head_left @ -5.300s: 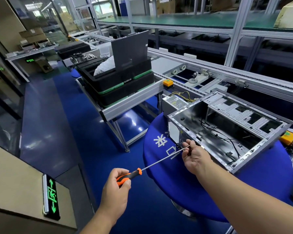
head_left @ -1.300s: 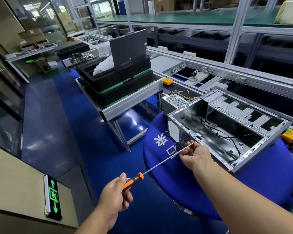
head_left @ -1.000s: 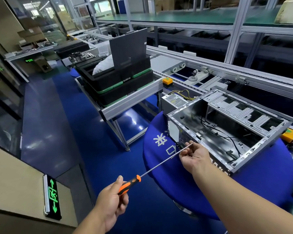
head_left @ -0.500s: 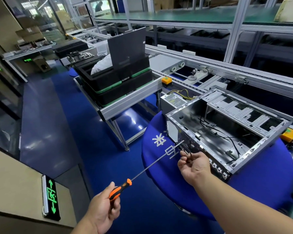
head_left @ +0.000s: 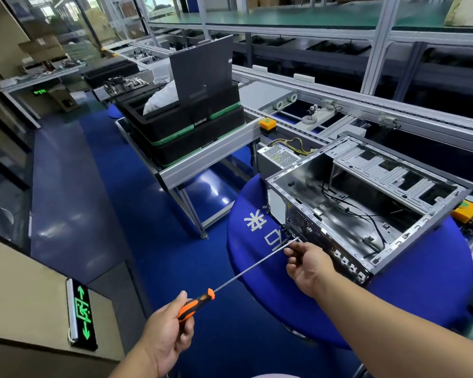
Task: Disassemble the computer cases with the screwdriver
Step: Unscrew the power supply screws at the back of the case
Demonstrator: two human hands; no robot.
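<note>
An open grey metal computer case (head_left: 366,203) lies on its side on a round blue table (head_left: 421,290), with black cables inside. My left hand (head_left: 167,331) grips the orange and black handle of a long screwdriver (head_left: 246,271). Its thin shaft runs up and right to the case's rear panel, where the tip meets the lower edge. My right hand (head_left: 307,264) pinches the shaft just behind the tip, close against the rear panel. Whether a screw sits at the tip is too small to tell.
A grey power supply (head_left: 277,158) with yellow wires stands behind the case. Stacked black trays (head_left: 186,129) sit on an aluminium conveyor frame (head_left: 210,162) to the left. An orange button box (head_left: 266,124) is on the rail. Blue floor lies below.
The screwdriver tip and my right hand have shifted down along the case's rear panel to a lower spot. My left hand has moved down with the handle.
</note>
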